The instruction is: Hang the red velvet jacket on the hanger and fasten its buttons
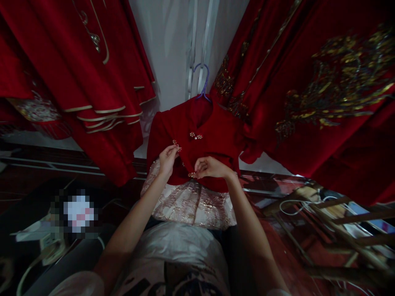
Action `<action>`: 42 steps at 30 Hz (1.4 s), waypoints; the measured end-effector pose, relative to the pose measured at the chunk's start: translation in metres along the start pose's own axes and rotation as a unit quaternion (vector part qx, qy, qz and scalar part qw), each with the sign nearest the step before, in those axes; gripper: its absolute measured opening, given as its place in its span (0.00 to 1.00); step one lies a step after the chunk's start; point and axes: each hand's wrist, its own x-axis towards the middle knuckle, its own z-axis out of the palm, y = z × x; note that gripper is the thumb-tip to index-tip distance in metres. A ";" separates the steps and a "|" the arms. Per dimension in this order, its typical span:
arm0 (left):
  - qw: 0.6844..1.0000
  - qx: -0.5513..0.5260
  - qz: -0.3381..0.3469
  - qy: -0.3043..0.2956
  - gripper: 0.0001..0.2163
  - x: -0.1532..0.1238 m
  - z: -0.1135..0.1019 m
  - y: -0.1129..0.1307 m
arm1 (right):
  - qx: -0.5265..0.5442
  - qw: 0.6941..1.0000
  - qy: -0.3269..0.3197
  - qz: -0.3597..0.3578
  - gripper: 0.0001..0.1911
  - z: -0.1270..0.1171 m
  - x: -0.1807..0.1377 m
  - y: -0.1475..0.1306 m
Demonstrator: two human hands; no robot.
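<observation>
A small red child's dress point(216, 135) with a pale brocade skirt point(188, 203) hangs on a purple hanger point(202, 84) in front of me. My left hand point(168, 158) is closed in a pinch on the dress's front edge beside a pearl button point(177, 144). My right hand point(210, 167) is closed in a pinch on a small gold fastener point(191, 175) at the lower front of the red top. Another pearl button pair point(195, 136) sits near the collar.
Large red embroidered garments hang at the left point(92, 82) and right point(324, 102). A white wall point(175, 41) is behind. A wooden stool or rack with a white cable point(333, 213) stands at lower right. Clutter lies at lower left point(46, 242).
</observation>
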 end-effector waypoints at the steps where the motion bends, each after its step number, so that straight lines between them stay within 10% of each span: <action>1: 1.000 0.013 -0.006 -0.006 0.12 0.000 0.003 0.001 | 0.000 1.000 -0.003 0.000 0.13 0.000 -0.001 0.000; 7: 0.943 0.224 0.176 -0.170 0.10 0.004 0.035 0.029 | -0.017 0.994 -0.095 0.050 0.14 -0.006 -0.008 0.002; 11: 0.803 0.426 0.355 -0.218 0.08 0.018 0.049 0.054 | -0.013 0.988 -0.135 0.069 0.15 -0.011 -0.013 0.001; 16: 0.660 0.539 0.425 -0.307 0.06 0.039 0.054 0.071 | 0.000 0.989 -0.129 0.071 0.14 -0.017 -0.019 0.000; 25: 0.686 0.453 0.407 -0.398 0.03 0.046 0.063 0.085 | 0.018 0.995 -0.075 0.062 0.18 -0.021 -0.020 0.001; 28: 0.687 0.436 0.399 -0.422 0.03 0.052 0.065 0.086 | 0.016 0.999 -0.028 0.019 0.17 -0.021 -0.021 -0.003; 33: 0.603 0.469 0.480 -0.431 0.07 0.061 0.063 0.084 | -0.015 0.996 0.070 -0.052 0.14 -0.023 -0.026 -0.013; 36: 0.543 0.534 0.510 -0.400 0.13 0.060 0.065 0.086 | -0.069 0.955 0.247 -0.151 0.13 -0.023 -0.014 -0.025; 39: 0.481 0.630 0.478 -0.378 0.16 0.058 0.071 0.087 | -0.065 0.874 0.414 -0.244 0.19 -0.018 0.014 -0.045; 42: 0.452 0.733 0.370 -0.348 0.16 0.058 0.075 0.085 | -0.049 0.902 0.375 -0.210 0.31 -0.008 0.045 -0.063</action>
